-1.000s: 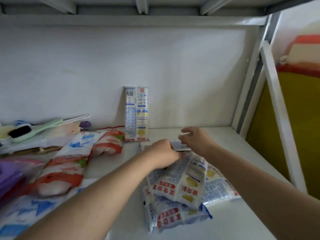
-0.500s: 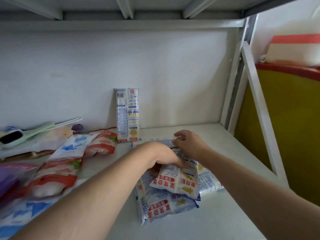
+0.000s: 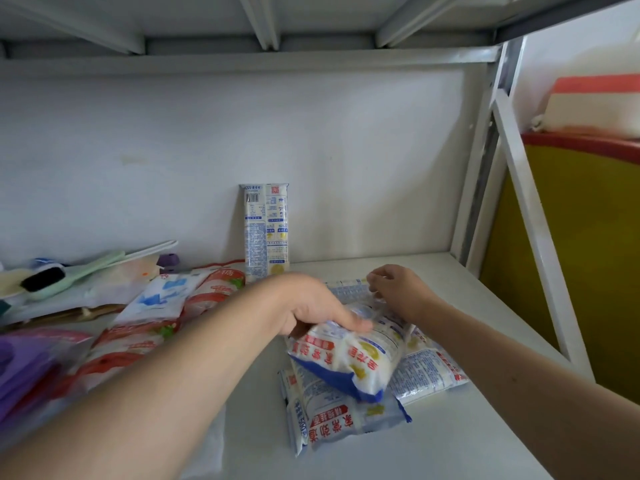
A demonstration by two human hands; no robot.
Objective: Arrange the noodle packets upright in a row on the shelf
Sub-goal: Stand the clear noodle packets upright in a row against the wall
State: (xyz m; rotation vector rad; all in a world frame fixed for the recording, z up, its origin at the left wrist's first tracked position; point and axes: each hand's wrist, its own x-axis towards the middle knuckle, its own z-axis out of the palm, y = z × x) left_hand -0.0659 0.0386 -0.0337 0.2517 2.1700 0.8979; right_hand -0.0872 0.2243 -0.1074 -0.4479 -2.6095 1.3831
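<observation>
One packet (image 3: 266,232) stands upright against the wall; left hand (image 3: 308,306) grips the top packet (image 3: 346,358), right hand (image 3: 398,292) pinches its far end, and lifting it may topple the slippery pile (image 3: 346,424).

There is only one view, from a camera worn on the person's head. It looks forward and down into the shelf (image 3: 450,445), close enough that both forearms enter from the lower edge and the hands meet near the middle of the picture. The back wall (image 3: 311,150) stands straight ahead, and the underside of the upper board (image 3: 311,15) fills the top. The wide lens bends the frame post (image 3: 485,168) at the right
</observation>
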